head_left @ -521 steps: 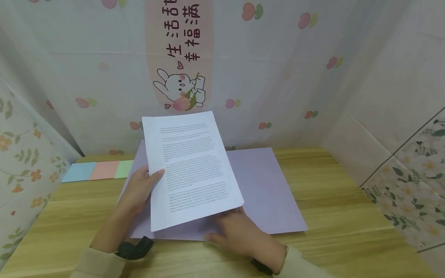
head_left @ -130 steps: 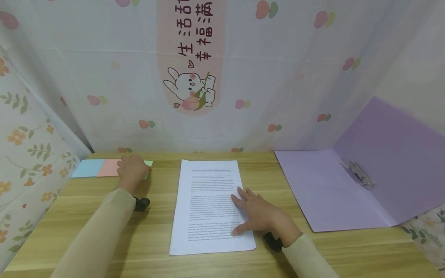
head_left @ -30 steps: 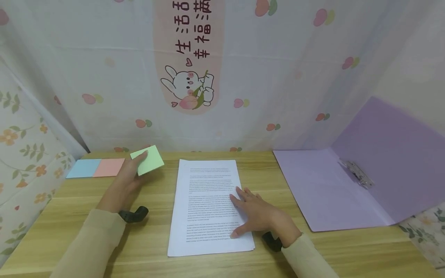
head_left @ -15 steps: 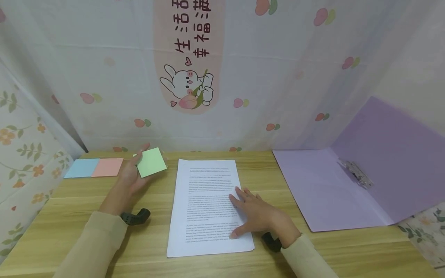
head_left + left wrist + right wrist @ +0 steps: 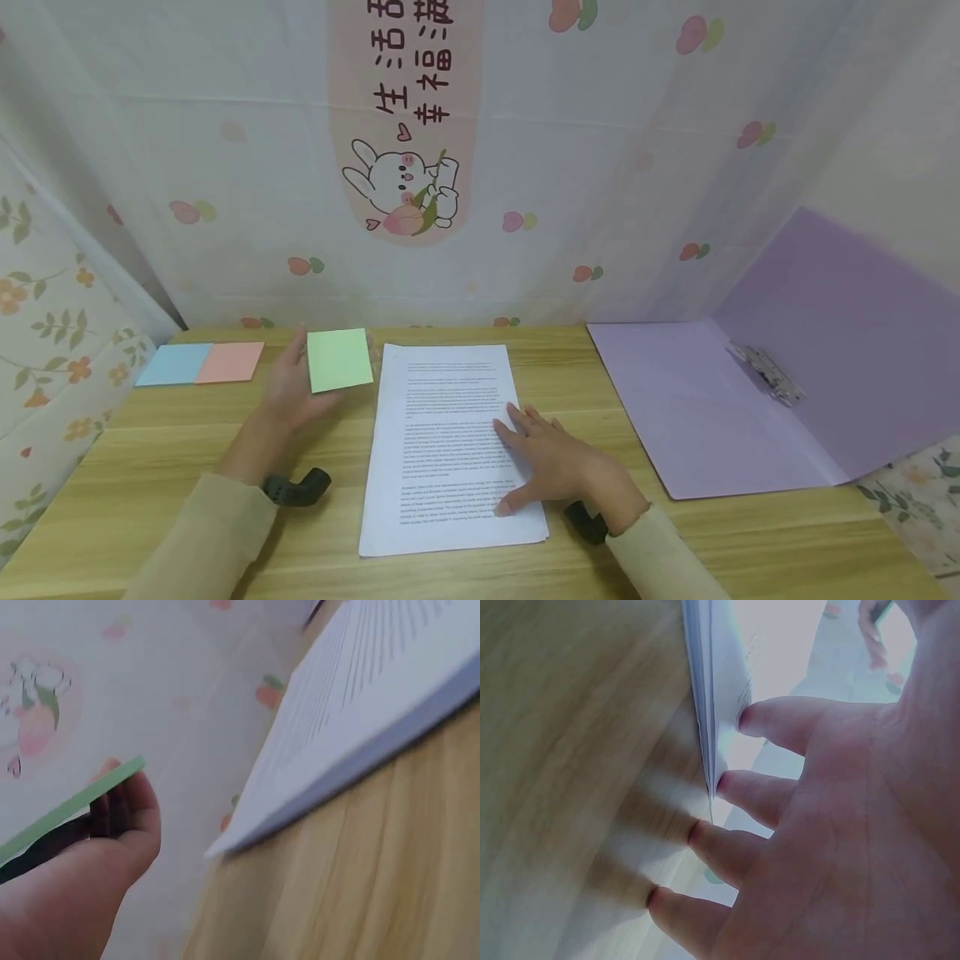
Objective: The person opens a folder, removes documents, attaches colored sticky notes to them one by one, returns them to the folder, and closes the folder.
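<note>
My left hand [image 5: 292, 404] holds a light green sticky note pad [image 5: 340, 360] above the table, left of the paper stack. In the left wrist view the pad [image 5: 75, 802] appears edge-on, with fingers bent behind it; the thumb is mostly hidden. A stack of printed paper [image 5: 442, 450] lies in the middle of the table. My right hand [image 5: 558, 462] rests with spread fingers at the stack's right edge. The right wrist view has two fingertips at the paper stack [image 5: 705, 690] and two beyond its edge, near the wood.
A blue sticky note pad [image 5: 174, 364] and a pink one [image 5: 229, 362] lie side by side at the back left. To the right stands an open purple folder [image 5: 690, 400] with a metal clip [image 5: 768, 375]. A patterned curtain [image 5: 540, 167] hangs behind the table [image 5: 210, 533].
The paper stack, earlier held over the folder, lies on the table; the folder stands open at right. My left hand lifted the green pad, moved it right and turned it. The right hand stayed.
</note>
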### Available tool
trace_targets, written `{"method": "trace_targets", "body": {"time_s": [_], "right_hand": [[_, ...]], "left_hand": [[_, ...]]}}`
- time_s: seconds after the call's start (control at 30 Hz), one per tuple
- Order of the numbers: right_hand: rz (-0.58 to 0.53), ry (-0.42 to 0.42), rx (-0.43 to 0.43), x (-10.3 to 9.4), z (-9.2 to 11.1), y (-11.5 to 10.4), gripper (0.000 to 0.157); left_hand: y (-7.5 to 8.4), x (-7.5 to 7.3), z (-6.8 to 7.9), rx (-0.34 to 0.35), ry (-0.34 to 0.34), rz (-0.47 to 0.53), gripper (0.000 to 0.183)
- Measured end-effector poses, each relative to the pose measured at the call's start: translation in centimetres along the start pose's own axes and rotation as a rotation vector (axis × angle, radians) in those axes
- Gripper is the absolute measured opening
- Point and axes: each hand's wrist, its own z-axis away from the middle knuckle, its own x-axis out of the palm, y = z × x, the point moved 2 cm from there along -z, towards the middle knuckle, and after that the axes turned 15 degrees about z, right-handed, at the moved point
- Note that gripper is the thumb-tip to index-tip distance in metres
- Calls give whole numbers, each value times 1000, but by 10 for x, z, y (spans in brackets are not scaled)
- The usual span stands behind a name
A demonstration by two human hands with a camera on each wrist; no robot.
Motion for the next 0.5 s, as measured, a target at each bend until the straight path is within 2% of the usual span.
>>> {"method": "trace_targets", "body": {"time_s": [0.13, 0.37, 0.5], "right_hand": [[0, 5, -9, 1, 0, 0, 112], [6, 3, -7, 1, -1, 0, 112], [7, 1, -3, 1, 0, 0, 112]], "left_hand": [[-13, 15, -1, -39, -53, -11, 61], [-32, 35, -9, -67, 26, -105, 64], [-43, 38, -11, -95, 3, -64, 67]]}}
